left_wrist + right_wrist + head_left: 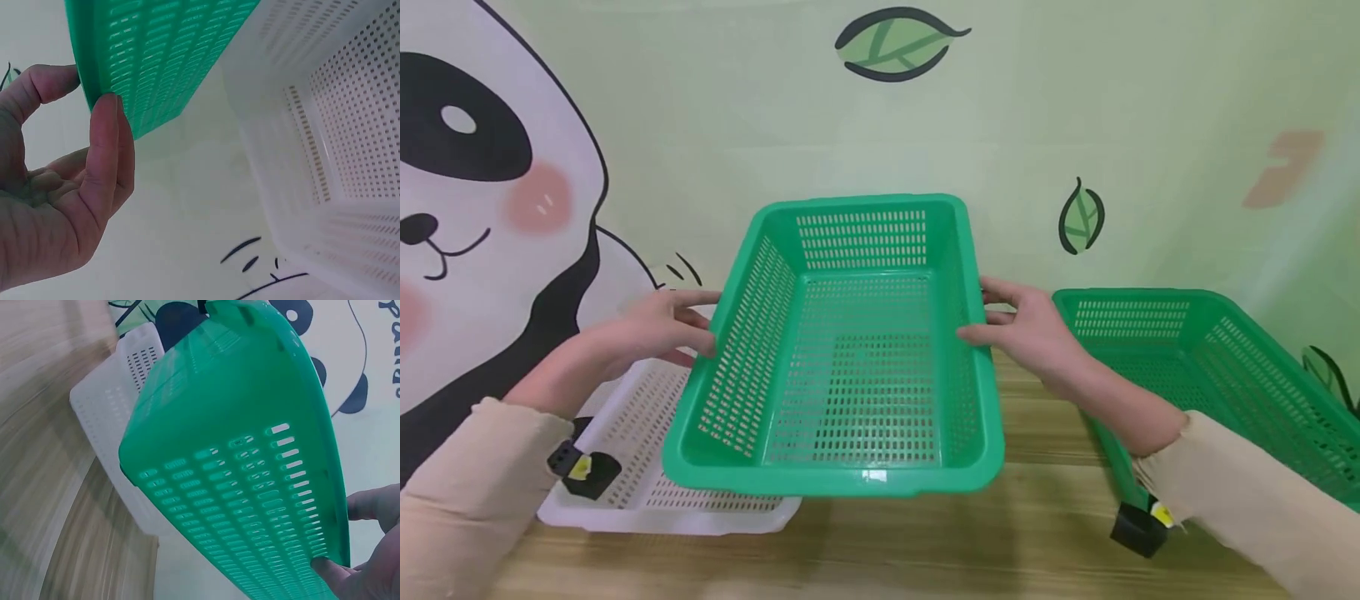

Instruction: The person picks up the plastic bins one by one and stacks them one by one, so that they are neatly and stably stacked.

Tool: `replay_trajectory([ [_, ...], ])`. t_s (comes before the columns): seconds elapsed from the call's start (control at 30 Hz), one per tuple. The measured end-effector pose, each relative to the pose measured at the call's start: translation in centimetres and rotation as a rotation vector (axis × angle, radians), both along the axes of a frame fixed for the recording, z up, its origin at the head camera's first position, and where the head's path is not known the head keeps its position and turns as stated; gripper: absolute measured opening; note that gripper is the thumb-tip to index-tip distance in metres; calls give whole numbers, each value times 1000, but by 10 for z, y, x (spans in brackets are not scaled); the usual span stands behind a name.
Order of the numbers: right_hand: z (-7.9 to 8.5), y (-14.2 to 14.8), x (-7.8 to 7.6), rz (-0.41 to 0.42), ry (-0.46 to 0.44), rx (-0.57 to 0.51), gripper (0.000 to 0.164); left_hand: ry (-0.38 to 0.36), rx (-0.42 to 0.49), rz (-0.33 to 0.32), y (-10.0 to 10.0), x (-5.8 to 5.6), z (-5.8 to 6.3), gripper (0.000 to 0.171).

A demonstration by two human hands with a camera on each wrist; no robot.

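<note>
Pinches a rectangular green basket (865, 321), slotted and round-cornered, by opposite rims with left hand (672, 323) and right hand (1028, 332); holds it tilted above the table (880, 550), hiding part of the back edge

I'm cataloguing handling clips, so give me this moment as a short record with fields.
Held: green basket, raised above the wooden table
Left hand: grips its left side
Right hand: grips its right side
At left: white basket, partly behind the held one
At right: second green basket
Backdrop: panda drawing, leaf drawings
</note>
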State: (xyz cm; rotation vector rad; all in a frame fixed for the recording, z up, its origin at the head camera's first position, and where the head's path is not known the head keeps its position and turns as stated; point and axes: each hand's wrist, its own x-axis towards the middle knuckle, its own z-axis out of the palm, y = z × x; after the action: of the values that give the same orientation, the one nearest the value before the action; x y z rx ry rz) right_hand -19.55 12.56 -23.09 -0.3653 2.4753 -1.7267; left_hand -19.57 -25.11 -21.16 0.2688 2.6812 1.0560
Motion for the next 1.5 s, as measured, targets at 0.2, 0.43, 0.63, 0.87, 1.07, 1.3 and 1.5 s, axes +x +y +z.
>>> replay_trajectory([
  [0.2,-4,0,-5,34,14,-78,67,8,-46,39,0,2,0,74],
  [0.43,-9,6,-2,109,-9,-162,68,55,-115,127,5,8,-4,68],
  [0.63,-15,2,0,164,-9,-212,70,91,-155,141,0,11,-9,63],
  [0.87,-25,-13,-1,225,16,-272,71,110,-180,174,-15,8,-12,62],
  [1.07,-33,-22,-4,239,18,-290,72,115,-185,182,-24,8,-12,63],
  [1.3,-40,-34,-5,284,37,-340,73,115,-189,191,-35,12,-12,60],
  [1.5,-47,-44,-8,315,56,-356,72,178,-182,273,-61,4,-24,60],
])
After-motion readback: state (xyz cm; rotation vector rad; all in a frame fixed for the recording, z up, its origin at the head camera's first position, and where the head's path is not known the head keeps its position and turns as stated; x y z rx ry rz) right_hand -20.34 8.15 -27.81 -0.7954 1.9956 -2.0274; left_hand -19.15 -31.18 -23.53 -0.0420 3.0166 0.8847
